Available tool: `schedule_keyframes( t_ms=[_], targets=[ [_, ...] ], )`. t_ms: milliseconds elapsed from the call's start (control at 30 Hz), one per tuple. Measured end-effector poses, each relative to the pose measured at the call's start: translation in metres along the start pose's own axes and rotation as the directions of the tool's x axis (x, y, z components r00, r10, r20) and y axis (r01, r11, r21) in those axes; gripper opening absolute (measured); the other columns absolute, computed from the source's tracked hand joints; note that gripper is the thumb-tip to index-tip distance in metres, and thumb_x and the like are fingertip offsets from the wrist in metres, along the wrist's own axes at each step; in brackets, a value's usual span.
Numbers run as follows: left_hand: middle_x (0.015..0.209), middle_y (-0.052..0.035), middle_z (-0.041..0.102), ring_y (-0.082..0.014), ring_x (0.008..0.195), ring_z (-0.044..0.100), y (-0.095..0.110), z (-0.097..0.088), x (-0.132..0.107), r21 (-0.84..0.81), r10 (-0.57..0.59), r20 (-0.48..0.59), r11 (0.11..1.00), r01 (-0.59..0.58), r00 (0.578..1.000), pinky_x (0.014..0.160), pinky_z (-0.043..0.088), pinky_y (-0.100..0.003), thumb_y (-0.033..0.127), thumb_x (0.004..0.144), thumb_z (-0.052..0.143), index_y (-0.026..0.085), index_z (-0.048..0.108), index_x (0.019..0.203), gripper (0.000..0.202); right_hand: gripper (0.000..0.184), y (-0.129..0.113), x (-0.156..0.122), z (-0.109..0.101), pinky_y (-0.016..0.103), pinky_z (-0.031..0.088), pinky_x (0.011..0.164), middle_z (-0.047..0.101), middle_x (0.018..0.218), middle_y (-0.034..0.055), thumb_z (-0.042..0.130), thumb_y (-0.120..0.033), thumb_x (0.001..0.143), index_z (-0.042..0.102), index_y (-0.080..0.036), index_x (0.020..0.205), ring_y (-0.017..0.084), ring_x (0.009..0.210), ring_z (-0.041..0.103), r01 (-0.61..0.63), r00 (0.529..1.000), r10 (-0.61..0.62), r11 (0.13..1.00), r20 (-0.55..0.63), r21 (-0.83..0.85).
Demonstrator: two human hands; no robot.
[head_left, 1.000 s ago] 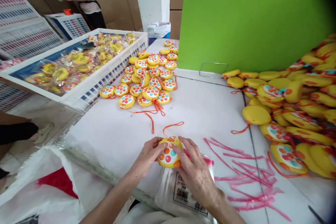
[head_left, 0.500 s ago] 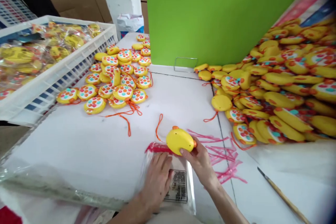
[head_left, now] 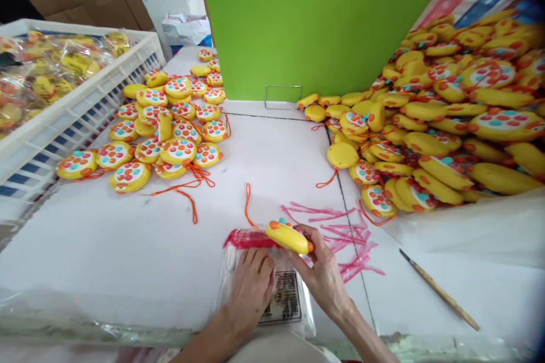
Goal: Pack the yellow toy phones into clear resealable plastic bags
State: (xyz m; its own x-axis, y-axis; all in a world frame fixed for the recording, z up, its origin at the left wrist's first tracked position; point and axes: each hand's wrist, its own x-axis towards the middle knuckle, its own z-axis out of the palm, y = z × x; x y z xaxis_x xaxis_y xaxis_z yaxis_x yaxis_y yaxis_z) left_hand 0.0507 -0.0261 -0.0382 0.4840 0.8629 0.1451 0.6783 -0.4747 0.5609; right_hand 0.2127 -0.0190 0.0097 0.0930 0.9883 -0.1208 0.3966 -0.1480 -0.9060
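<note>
My right hand [head_left: 319, 269] grips a yellow animal-shaped toy [head_left: 289, 237] with orange nubs. The toy is tilted on edge, and a few coloured buttons show along its far side. Beneath it lies a stack of clear plastic bags [head_left: 284, 332] with a red band [head_left: 244, 238] at the far end and a black printed label [head_left: 283, 298]. My left hand [head_left: 253, 283] is on the bags, its fingers bent and close together on the plastic at the upper layer. An orange cord loop [head_left: 247, 204] stretches over the table just beyond the toy.
Similar toys [head_left: 179, 151] lie in a group at left, beside a white crate [head_left: 147, 45] of bagged ones. A large heap of toys [head_left: 443, 142] fills the right. Pink strips [head_left: 349, 232] and a wooden-handled knife [head_left: 440, 289] lie nearby. A green board [head_left: 319, 28] stands behind.
My right hand has turned the toy from its flat yellow face onto its edge. The fingers of my left hand are more bent on the bags. The camera view has shifted to the right.
</note>
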Motion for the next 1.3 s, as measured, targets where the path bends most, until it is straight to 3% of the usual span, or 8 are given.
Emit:
schedule_keyframes(
  t_ms=[300, 500, 633, 767, 1000, 1133, 1200, 1300],
  targets=[
    [0.106, -0.0097, 0.056, -0.0229, 0.097, 0.050, -0.017, -0.004, -0.006, -0.207, -0.183, -0.091, 0.965, 0.161, 0.979, 0.082, 0.046, -0.039, 0.013, 0.083, 0.052, 0.017, 0.043, 0.122, 0.040, 0.052, -0.007, -0.010, -0.023, 0.028, 0.055, 0.063, 0.059, 0.100, 0.0049, 0.068, -0.036, 0.075, 0.042, -0.020, 0.117, 0.020, 0.086, 0.060, -0.408, 0.913, 0.357, 0.815, 0.196, 0.413],
    [0.089, -0.0064, 0.059, -0.0205, 0.084, 0.051, -0.018, -0.009, 0.001, -0.206, -0.086, -0.029, 0.975, 0.078, 0.996, 0.074, 0.045, -0.036, 0.013, 0.088, 0.042, 0.018, 0.060, 0.098, 0.022, 0.046, -0.014, -0.012, -0.023, 0.025, 0.055, 0.053, 0.060, 0.095, 0.0058, 0.065, -0.038, 0.077, 0.047, -0.019, 0.114, 0.019, 0.078, 0.062, -0.570, 0.819, 0.428, 0.538, 0.382, 0.621],
    [0.097, -0.0095, 0.061, -0.0230, 0.090, 0.052, -0.016, -0.013, 0.005, -0.095, 0.044, -0.028, 0.994, -0.046, 0.999, 0.078, 0.045, -0.039, 0.012, 0.088, 0.037, 0.016, 0.060, 0.099, 0.026, 0.044, -0.020, -0.001, -0.007, 0.024, 0.053, 0.048, 0.057, 0.101, 0.0063, 0.057, -0.043, 0.083, 0.041, -0.022, 0.119, 0.016, 0.071, 0.060, -0.425, 0.903, 0.305, 0.732, 0.301, 0.532],
    [0.089, -0.0083, 0.064, -0.0217, 0.085, 0.053, -0.017, -0.026, 0.005, -0.021, 0.151, -0.020, 0.988, -0.151, 0.988, 0.083, 0.043, -0.041, 0.010, 0.088, 0.036, 0.014, 0.059, 0.094, 0.025, 0.034, -0.020, 0.003, 0.000, 0.027, 0.052, 0.059, 0.058, 0.089, 0.0017, 0.043, -0.037, 0.092, 0.035, -0.024, 0.123, 0.012, 0.057, 0.056, -0.064, 0.971, 0.049, 0.996, 0.236, 0.057],
    [0.069, -0.0022, 0.059, -0.0158, 0.072, 0.051, -0.023, -0.053, -0.002, -0.006, 0.162, -0.083, 0.987, -0.163, 0.983, 0.084, 0.042, -0.037, 0.006, 0.086, 0.043, 0.015, 0.056, 0.075, 0.020, 0.033, -0.017, -0.003, -0.005, 0.026, 0.049, 0.066, 0.062, 0.091, 0.0037, 0.035, -0.031, 0.096, 0.035, -0.024, 0.127, 0.016, 0.066, 0.060, 0.082, 0.950, -0.014, 0.975, 0.313, -0.205],
    [0.089, -0.0067, 0.065, -0.0177, 0.087, 0.053, -0.029, -0.063, -0.007, -0.033, 0.162, -0.158, 0.985, -0.170, 0.974, 0.084, 0.045, -0.035, 0.002, 0.084, 0.043, 0.014, 0.061, 0.092, 0.023, 0.035, -0.016, -0.004, -0.005, 0.026, 0.048, 0.066, 0.063, 0.089, 0.0030, 0.035, -0.035, 0.096, 0.035, -0.025, 0.129, 0.016, 0.067, 0.061, 0.063, 0.952, 0.007, 0.974, 0.306, -0.220],
    [0.099, -0.0083, 0.064, -0.0183, 0.095, 0.053, -0.033, -0.070, -0.010, -0.081, 0.078, -0.242, 0.992, -0.101, 0.967, 0.084, 0.046, -0.033, 0.003, 0.085, 0.041, 0.016, 0.061, 0.102, 0.029, 0.035, -0.015, -0.004, -0.006, 0.026, 0.047, 0.063, 0.063, 0.082, 0.0016, 0.034, -0.036, 0.096, 0.035, -0.024, 0.129, 0.016, 0.064, 0.060, 0.040, 0.951, 0.030, 0.975, 0.309, -0.219],
    [0.096, -0.0070, 0.065, -0.0177, 0.091, 0.057, -0.037, -0.081, -0.011, -0.285, -0.281, -0.227, 0.935, 0.212, 0.933, 0.079, 0.048, -0.030, 0.016, 0.088, 0.046, 0.018, 0.062, 0.100, 0.020, 0.035, -0.015, -0.003, -0.008, 0.026, 0.046, 0.058, 0.062, 0.074, 0.0001, 0.034, -0.038, 0.096, 0.036, -0.023, 0.128, 0.016, 0.058, 0.057, 0.028, 0.950, 0.041, 0.976, 0.311, -0.215]
  ],
)
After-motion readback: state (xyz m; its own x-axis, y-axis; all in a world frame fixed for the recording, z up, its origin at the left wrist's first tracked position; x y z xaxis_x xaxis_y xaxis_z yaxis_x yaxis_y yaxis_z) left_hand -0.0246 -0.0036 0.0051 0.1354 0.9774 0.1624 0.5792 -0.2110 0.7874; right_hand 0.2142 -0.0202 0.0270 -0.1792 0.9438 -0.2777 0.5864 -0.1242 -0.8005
